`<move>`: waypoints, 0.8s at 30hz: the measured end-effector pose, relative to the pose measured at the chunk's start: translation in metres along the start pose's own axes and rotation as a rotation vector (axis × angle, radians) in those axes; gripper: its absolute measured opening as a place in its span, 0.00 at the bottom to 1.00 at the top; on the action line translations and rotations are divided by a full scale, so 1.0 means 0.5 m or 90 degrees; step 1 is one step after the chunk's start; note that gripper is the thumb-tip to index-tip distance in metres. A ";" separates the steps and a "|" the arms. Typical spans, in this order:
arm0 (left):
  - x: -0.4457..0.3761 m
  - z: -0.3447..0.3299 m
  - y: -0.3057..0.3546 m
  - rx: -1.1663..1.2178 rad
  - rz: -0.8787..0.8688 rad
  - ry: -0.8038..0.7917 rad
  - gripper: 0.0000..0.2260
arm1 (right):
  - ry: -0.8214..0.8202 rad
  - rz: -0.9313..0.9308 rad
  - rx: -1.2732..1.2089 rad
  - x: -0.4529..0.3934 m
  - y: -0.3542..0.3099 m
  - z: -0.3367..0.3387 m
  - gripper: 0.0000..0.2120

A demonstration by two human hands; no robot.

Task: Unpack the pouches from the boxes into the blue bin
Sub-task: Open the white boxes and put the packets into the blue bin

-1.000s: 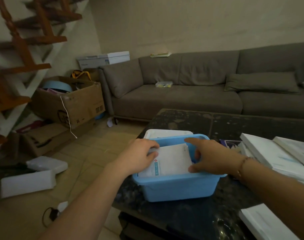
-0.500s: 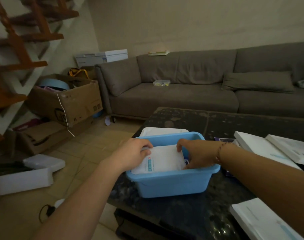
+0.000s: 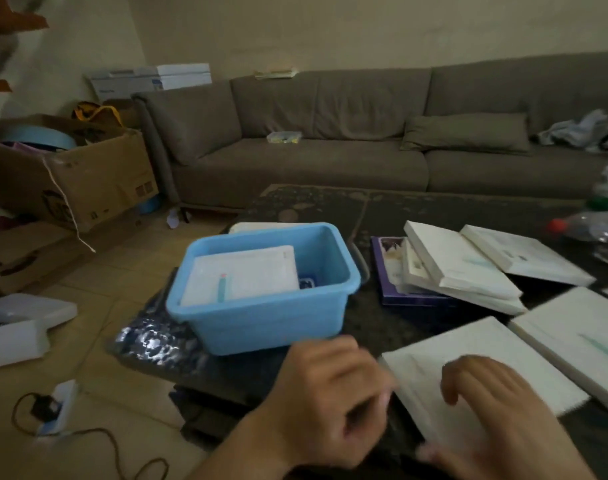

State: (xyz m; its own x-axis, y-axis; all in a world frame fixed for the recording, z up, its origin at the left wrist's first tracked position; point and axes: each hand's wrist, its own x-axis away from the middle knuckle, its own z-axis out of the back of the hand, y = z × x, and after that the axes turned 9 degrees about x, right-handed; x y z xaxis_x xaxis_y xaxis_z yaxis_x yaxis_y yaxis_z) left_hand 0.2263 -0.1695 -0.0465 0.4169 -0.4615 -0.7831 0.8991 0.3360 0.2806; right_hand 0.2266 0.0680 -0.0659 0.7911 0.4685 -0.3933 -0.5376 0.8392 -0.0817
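Note:
The blue bin stands on the dark table near its left end, with a white pouch lying flat inside. A flat white box lies at the table's front edge. My left hand is curled at that box's left edge, fingers touching it. My right hand rests on top of the same box with fingers bent. Motion blur hides whether either hand has a firm grip.
More white boxes and a purple box are stacked right of the bin. Another white box lies at the right. Plastic bottles lie far right. Cardboard boxes and white boxes stand on the floor at left; a sofa is behind.
Both hands have left the bin, where the pouch stays, and moved down and right to the white box at the table's front edge. The view has swung right.

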 end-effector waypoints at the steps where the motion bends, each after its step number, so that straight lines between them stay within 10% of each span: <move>1: 0.021 -0.021 -0.003 0.026 0.001 -0.041 0.02 | 0.009 0.015 0.010 0.023 0.009 -0.012 0.28; 6: 0.073 -0.065 -0.037 0.118 0.091 -0.211 0.02 | 0.031 0.031 0.085 0.067 0.016 -0.037 0.23; 18: 0.032 -0.141 -0.029 0.112 0.069 -0.133 0.13 | 0.356 -0.283 -0.248 0.044 0.004 -0.048 0.16; 24: 0.005 -0.189 -0.028 -0.006 0.056 -0.251 0.23 | 0.390 -0.304 -0.262 0.034 -0.001 -0.062 0.18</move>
State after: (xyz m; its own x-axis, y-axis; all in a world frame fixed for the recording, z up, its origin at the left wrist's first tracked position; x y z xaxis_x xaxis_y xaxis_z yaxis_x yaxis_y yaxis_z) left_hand 0.2022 -0.0980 -0.1050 0.5131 -0.7097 -0.4829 0.8572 0.3946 0.3308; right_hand 0.2314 0.0669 -0.1010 0.7265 -0.2364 -0.6453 -0.3457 0.6858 -0.6404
